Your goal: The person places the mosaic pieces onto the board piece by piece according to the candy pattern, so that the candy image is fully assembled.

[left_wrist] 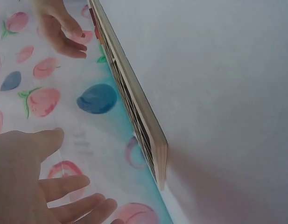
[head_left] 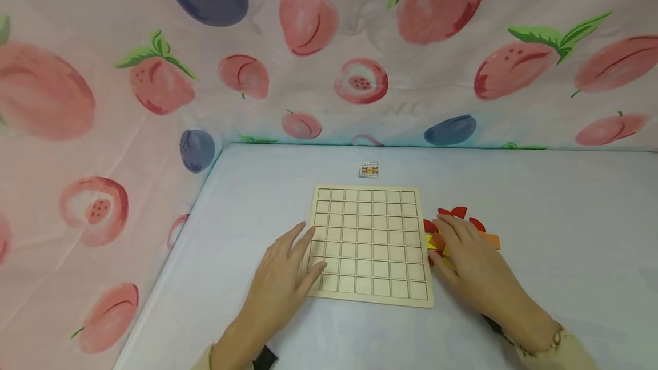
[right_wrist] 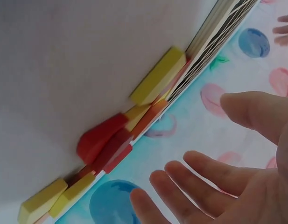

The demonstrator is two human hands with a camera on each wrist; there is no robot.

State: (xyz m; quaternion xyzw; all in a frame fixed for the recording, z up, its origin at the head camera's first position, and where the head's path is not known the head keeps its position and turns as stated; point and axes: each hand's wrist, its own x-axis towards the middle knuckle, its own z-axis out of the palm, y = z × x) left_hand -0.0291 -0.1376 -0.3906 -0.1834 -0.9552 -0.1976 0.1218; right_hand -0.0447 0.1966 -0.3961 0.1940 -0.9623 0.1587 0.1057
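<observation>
A square wooden grid board [head_left: 369, 244] lies on the white table, its squares bare. My left hand [head_left: 280, 273] is at the board's left edge, fingers spread and holding nothing. In the left wrist view that hand [left_wrist: 64, 182] is relaxed beside the board [left_wrist: 139, 102]. Over the coloured pieces right of the board, my right hand [head_left: 475, 261] extends with loosely bent fingers and hides some of them. Red quarter-round pieces [head_left: 459, 212] and an orange piece [head_left: 492, 241] show around it. The right wrist view has yellow [right_wrist: 158, 75] and red blocks [right_wrist: 102, 140] beneath the open hand [right_wrist: 218, 186].
A small printed card [head_left: 368, 170] with a grid pattern lies behind the board. Fruit-patterned cloth [head_left: 360, 44] stands along the back and left side of the table [head_left: 565, 216]. A dark wrist strap [head_left: 265, 357] shows at my left sleeve.
</observation>
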